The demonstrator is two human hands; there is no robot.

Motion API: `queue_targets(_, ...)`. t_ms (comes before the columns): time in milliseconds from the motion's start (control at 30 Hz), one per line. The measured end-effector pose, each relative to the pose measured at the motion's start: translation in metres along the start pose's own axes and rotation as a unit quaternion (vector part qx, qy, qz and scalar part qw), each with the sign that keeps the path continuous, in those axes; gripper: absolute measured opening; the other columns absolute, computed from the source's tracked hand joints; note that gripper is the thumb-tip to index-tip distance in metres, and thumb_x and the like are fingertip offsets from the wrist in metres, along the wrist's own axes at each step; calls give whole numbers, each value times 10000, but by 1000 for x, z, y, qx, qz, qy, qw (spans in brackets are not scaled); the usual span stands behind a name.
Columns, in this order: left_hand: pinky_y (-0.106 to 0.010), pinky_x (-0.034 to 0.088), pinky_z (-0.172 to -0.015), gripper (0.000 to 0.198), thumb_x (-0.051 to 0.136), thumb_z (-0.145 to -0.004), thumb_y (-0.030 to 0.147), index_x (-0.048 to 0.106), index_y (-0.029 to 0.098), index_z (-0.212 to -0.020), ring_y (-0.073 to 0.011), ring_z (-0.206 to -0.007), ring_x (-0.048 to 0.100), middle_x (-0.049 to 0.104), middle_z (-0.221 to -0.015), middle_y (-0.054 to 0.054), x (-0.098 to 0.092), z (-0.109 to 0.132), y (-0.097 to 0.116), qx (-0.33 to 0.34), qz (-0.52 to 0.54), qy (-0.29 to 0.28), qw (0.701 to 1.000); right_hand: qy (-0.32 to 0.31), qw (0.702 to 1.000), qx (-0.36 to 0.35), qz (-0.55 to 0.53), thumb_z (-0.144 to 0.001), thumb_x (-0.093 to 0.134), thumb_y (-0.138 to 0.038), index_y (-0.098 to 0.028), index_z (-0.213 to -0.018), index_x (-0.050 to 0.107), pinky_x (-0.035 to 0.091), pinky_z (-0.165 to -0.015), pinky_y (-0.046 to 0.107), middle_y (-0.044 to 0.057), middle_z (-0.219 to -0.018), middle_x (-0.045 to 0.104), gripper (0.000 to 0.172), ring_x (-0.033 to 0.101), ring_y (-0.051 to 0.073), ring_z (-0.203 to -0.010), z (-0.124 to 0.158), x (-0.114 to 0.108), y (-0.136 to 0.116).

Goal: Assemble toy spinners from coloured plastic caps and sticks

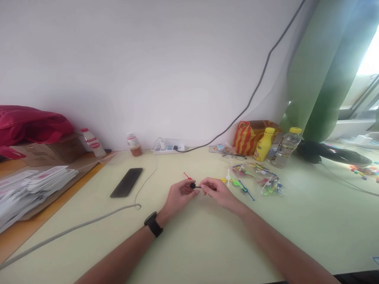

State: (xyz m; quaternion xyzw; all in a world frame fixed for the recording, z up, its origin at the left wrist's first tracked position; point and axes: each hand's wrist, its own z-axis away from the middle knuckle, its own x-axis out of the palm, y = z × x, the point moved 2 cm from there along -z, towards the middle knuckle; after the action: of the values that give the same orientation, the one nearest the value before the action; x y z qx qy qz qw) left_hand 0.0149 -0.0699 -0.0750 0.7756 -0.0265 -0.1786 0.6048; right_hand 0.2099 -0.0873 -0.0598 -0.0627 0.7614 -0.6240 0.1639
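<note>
Black bead-like piece (192,185) sits just below the middle of the frame, pinched between the fingertips of the left hand (179,196), whose wrist wears a dark watch (153,224). The right hand (217,191) meets it from the right, fingers closed on what looks like a thin dark rod (197,186) touching the piece; the rod is too small to make out fully. Both hands hover just above the pale green table (207,240).

Judging from this, the step in hand is joining the two small parts, and the next move seems to call for fine alignment and a steady push along the rod's line, with the left fingertips kept firm.

Just above the hands lies a red stick piece (187,176). To the right, coloured sticks and connectors (241,185) lie loose beside clear bags (268,182) of more parts. Further up right stand a yellow bottle (263,144) and a clear bottle (286,147) with a yellow cap, next to a striped orange bag (247,138). Left of centre lie a black phone (126,182), a grey cable (89,223) and a white power strip (168,147).

Labels on the bottles are too small to read; no brand is legible.
</note>
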Motion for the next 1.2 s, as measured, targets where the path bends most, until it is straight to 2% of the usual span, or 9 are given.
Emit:
queue_targets(100, -439, 605, -961, 450, 810, -831, 419, 731, 172, -1199, -291, -1042, 744, 765, -1153, -123, 3, 3, 9, 5, 40, -59, 997, -7, 1000, -14, 13, -971, 560, -537, -225, -1015, 640, 332, -615, 268, -45, -693, 487, 325, 442, 139, -649, 3, 4, -1)
queue_targets(200, -451, 596, -977, 418, 787, -860, 417, 740, 182, -1203, -301, -1061, 739, 762, -1178, -119, 6, 5, 14, 2, 54, -82, 995, -28, 1000, 6, -7, -1013, 491, -471, -267, -1139, 540, 308, -583, 255, -75, -676, 440, 245, 368, 133, -592, 9, 10, -1)
queue_targets(267, -445, 601, -962, 395, 768, -877, 426, 749, 183, -1187, -298, -1047, 742, 770, -1157, -115, 7, 6, 16, -1, 53, -81, 995, -45, 999, 6, -17, -1023, 468, -433, -279, -1154, 491, 351, -623, 256, -69, -720, 503, 203, 434, 140, -632, 12, 12, -3)
queue_targets(400, -423, 609, -931, 356, 734, -902, 445, 769, 176, -1133, -282, -1015, 743, 782, -1099, -106, 7, 4, 16, 2, 60, -92, 994, -54, 998, -20, 0, -1024, 478, -424, -271, -1142, 469, 432, -767, 299, -28, -845, 634, 194, 605, 180, -855, 13, 15, -3)
queue_targets(467, -413, 610, -921, 344, 724, -910, 448, 776, 177, -1115, -274, -1006, 740, 783, -1086, -103, 7, 3, 15, 5, 59, -101, 993, -44, 999, -19, 4, -1010, 510, -438, -269, -1144, 462, 445, -760, 307, -17, -854, 655, 221, 640, 197, -890, 11, 15, 1)
queue_targets(567, -403, 609, -922, 325, 734, -904, 444, 779, 187, -1099, -268, -1001, 738, 786, -1061, -94, 6, 3, 11, 4, 56, -94, 994, -9, 1000, -8, 12, -956, 600, -431, -265, -1105, 469, 428, -667, 282, -35, -795, 618, 258, 620, 177, -757, 6, 13, 10)
queue_targets(700, -422, 595, -971, 352, 758, -888, 423, 763, 185, -1148, -268, -1027, 739, 786, -1082, -94, 6, 3, 6, -11, 79, -89, 993, 19, 999, 2, 38, -923, 638, -409, -248, -1032, 510, 353, -580, 255, -62, -732, 527, 232, 472, 127, -599, 3, 9, 16)
queue_targets(1000, -416, 592, -974, 376, 799, -852, 406, 761, 173, -1145, -271, -1035, 741, 779, -1120, -109, 5, 2, 8, -14, 62, -83, 995, 18, 999, -30, -7, -1007, 495, -433, -252, -1087, 527, 417, -697, 280, -16, -854, 553, 200, 522, 156, -753, 4, 4, 4)
queue_targets(1200, -406, 601, -941, 352, 757, -892, 411, 754, 174, -1152, -276, -1041, 737, 773, -1124, -108, 4, 2, 4, 8, 36, -62, 997, 43, 995, -57, 63, -1009, 487, -366, -246, -1126, 550, 409, -660, 285, -4, -865, 590, 179, 536, 162, -746, 4, 4, 7)
